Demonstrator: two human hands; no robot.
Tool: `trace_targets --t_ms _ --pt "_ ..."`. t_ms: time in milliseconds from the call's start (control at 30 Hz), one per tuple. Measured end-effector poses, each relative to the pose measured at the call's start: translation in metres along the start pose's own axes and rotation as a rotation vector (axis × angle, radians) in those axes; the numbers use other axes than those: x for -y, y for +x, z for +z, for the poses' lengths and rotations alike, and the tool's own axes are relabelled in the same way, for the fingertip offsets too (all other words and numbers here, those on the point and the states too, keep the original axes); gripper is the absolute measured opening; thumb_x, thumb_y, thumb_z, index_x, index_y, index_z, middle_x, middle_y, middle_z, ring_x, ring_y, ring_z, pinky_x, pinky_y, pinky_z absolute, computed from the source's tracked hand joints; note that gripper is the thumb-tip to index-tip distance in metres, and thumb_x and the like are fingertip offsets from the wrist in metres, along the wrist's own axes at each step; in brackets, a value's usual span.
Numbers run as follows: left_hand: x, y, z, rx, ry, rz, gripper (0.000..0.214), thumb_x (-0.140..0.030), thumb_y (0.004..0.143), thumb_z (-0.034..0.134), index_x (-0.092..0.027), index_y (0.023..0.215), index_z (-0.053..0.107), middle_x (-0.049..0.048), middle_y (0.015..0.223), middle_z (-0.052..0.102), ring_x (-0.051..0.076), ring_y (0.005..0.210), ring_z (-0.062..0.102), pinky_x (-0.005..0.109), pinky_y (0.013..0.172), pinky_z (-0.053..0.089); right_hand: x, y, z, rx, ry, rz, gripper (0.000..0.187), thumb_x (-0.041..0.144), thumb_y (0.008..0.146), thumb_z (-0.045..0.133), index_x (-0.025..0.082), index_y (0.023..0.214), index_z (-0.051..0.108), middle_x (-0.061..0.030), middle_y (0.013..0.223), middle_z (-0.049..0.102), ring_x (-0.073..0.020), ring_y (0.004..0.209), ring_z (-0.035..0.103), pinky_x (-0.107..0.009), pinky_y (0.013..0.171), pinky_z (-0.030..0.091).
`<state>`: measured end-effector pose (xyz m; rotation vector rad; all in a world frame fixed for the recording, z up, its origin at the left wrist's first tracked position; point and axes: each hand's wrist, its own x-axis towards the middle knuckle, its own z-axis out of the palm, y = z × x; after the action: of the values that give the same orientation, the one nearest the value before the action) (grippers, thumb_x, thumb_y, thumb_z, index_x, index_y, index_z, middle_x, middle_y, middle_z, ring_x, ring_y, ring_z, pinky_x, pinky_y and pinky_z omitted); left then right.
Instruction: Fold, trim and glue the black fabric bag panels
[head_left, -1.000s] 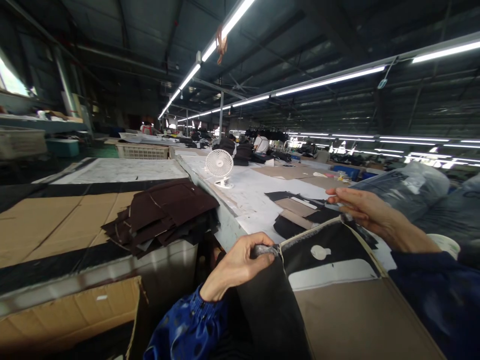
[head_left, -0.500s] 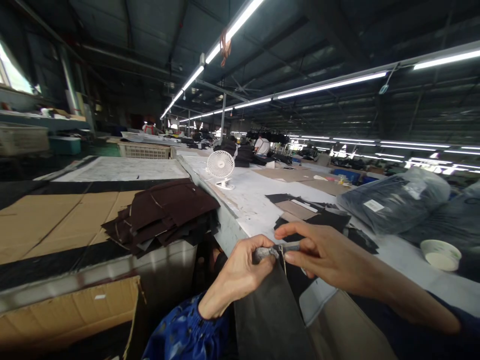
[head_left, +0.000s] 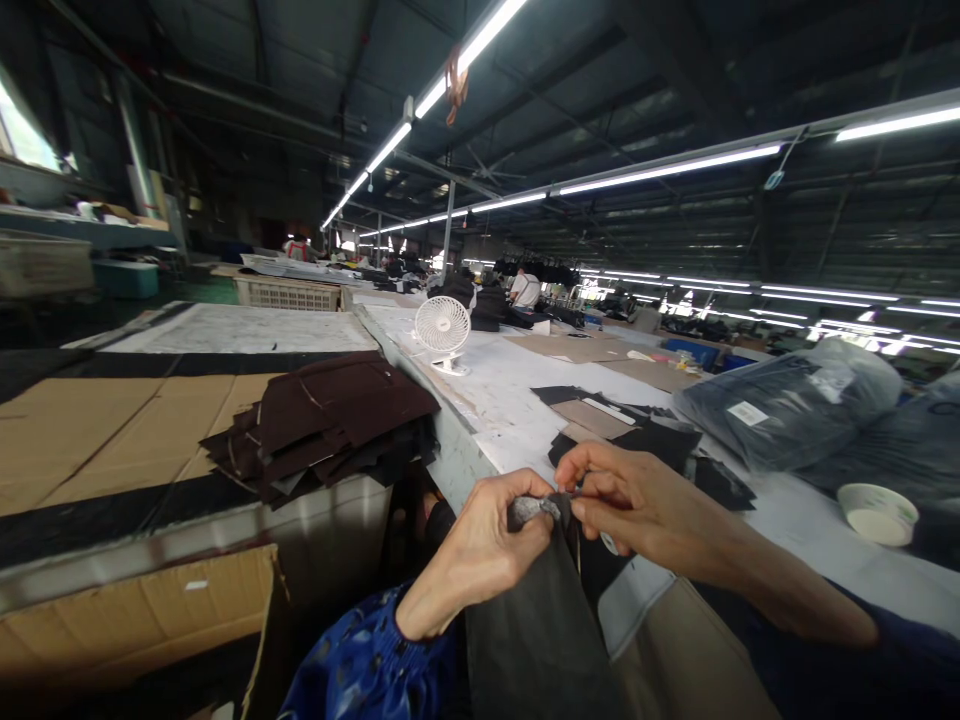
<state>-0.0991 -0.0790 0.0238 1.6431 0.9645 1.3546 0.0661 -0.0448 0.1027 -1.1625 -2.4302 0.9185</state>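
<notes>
My left hand [head_left: 480,545] is closed in a pinch on the upper corner of a dark fabric piece [head_left: 536,630] that hangs down in front of me. Right beside it, my right hand [head_left: 630,500] pinches the same top edge, so the two hands nearly touch. The fabric is folded together between them, and its lower part drops out of view below. Beneath my right forearm lies a tan and white panel [head_left: 660,640].
A stack of dark brown cut pieces [head_left: 330,425] lies on the cardboard-covered table [head_left: 97,440] at left. The white table [head_left: 502,400] ahead carries a small white fan [head_left: 442,330], black and tan pieces [head_left: 622,425], plastic-wrapped bundles [head_left: 787,405] and a bowl [head_left: 877,512]. People work far off.
My right hand came in from the far right corner of the fabric to meet my left hand, folding the piece together. The left hand stayed put.
</notes>
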Motion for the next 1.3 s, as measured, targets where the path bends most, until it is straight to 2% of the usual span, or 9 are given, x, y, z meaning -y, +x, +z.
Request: trace_targets --t_ms 200,433,700,967,1167,1300 --pt "0.000 0.002 -0.002 -0.003 0.012 0.007 0.011 -0.014 0.077 0.049 -0.013 0.078 0.060 0.0003 0.069 0.055 0.010 0.063 0.045 0.021 0.060 0.035 -0.001 0.000 0.002 0.009 0.033 -0.094 0.016 0.012 0.076 0.049 0.020 0.090 0.049 0.0037 0.063 0.058 -0.0121 0.059 0.057 -0.024 0.055 0.045" --pt "-0.004 -0.003 0.000 -0.050 0.147 0.017 0.007 -0.011 0.074 0.047 -0.016 0.073 0.053 -0.0043 0.060 0.046 0.008 0.056 0.039 0.021 0.054 0.032 0.001 0.001 0.005 -0.006 -0.069 -0.169 0.014 0.015 0.079 0.046 0.019 0.092 0.050 0.0030 0.064 0.054 -0.0134 0.059 0.055 -0.026 0.054 0.042" --pt "-0.001 -0.004 -0.002 -0.053 0.175 0.026 0.009 -0.010 0.072 0.045 -0.016 0.071 0.052 -0.0052 0.059 0.043 0.008 0.055 0.036 0.022 0.052 0.030 0.006 -0.002 0.016 -0.156 -0.260 -0.255 0.013 0.012 0.077 0.046 0.019 0.087 0.049 0.0037 0.062 0.053 -0.0129 0.056 0.052 -0.027 0.056 0.040" --pt "-0.003 -0.004 -0.003 -0.038 0.152 0.046 0.007 -0.012 0.072 0.046 -0.015 0.070 0.051 -0.0041 0.060 0.046 0.008 0.055 0.039 0.021 0.053 0.032 0.002 0.003 0.021 -0.146 -0.264 -0.202 0.012 0.016 0.077 0.051 0.020 0.088 0.050 0.0032 0.064 0.055 -0.0135 0.059 0.054 -0.026 0.056 0.040" --pt "-0.003 -0.005 -0.002 -0.004 0.171 0.094 0.010 -0.008 0.073 0.046 -0.015 0.071 0.053 -0.0036 0.063 0.048 0.007 0.058 0.041 0.018 0.054 0.032 0.000 0.007 0.017 -0.072 -0.079 -0.115 0.013 0.015 0.075 0.053 0.020 0.087 0.051 0.0036 0.065 0.055 -0.0104 0.055 0.050 -0.023 0.051 0.038" --pt "-0.007 -0.007 -0.009 0.087 0.141 0.095 0.012 -0.008 0.074 0.047 -0.015 0.078 0.057 -0.0032 0.065 0.050 0.008 0.059 0.042 0.019 0.055 0.033 0.003 0.007 0.013 -0.015 0.049 -0.057 0.011 0.016 0.072 0.057 0.018 0.082 0.051 0.0044 0.063 0.052 -0.0079 0.052 0.045 -0.021 0.048 0.034"
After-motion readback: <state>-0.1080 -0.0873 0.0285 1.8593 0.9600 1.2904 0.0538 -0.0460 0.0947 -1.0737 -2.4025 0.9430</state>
